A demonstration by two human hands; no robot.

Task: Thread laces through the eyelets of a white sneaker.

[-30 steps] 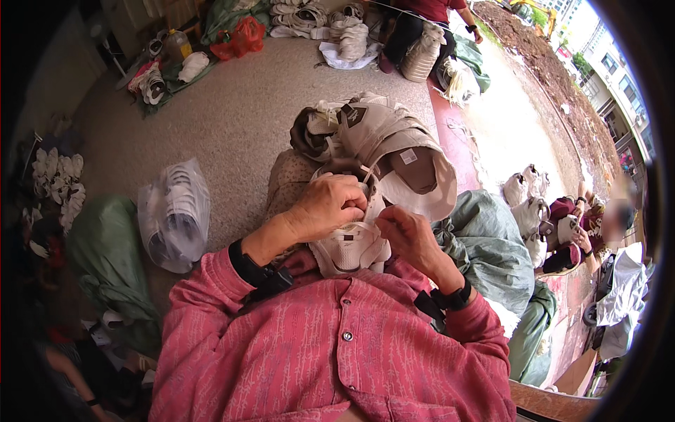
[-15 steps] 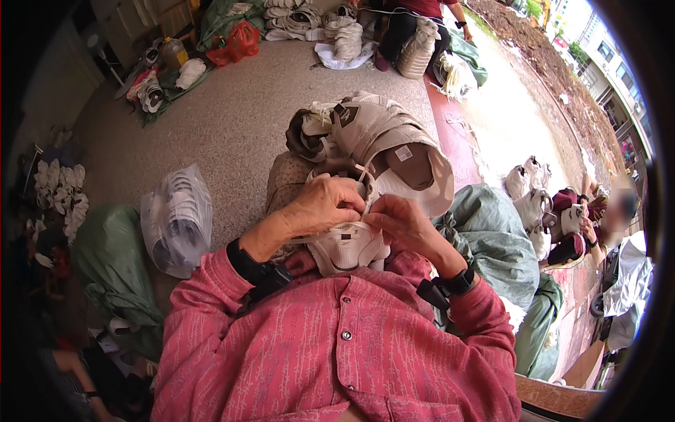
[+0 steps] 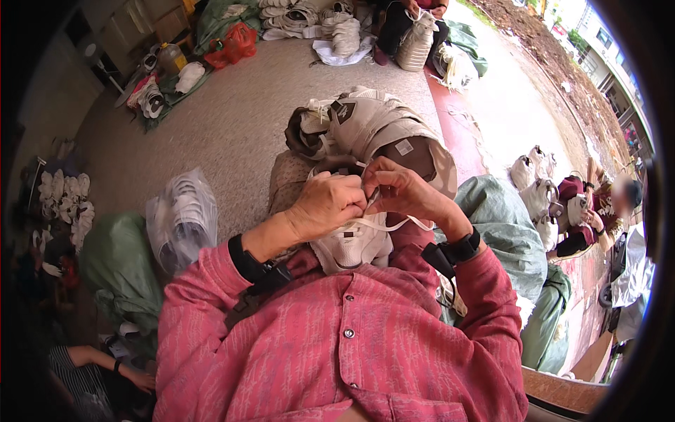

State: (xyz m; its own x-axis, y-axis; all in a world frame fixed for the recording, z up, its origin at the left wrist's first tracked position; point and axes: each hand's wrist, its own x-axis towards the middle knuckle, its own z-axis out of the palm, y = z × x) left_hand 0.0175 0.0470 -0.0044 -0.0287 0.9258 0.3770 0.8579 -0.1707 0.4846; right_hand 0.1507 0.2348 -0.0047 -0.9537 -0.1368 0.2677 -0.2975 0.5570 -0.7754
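Left hand (image 3: 323, 206): your fingers curl against the shoe (image 3: 351, 247), grip hidden.
Right hand (image 3: 408, 191): bent above the pale lace (image 3: 396, 226); you cannot tell its grip.
Shoe: near, toe toward you.

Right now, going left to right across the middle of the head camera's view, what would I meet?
Pile of white shoes, clear plastic bag, left hand, right hand, right-side green sack, silvery sheet.

off-white shoe (image 3: 349, 252), white lace (image 3: 385, 228), pink shirt (image 3: 295, 352) with pale streaks, black wristband (image 3: 464, 248), grey-green sack (image 3: 505, 235), red bag (image 3: 240, 43), grey-brown speckled floor (image 3: 211, 126)
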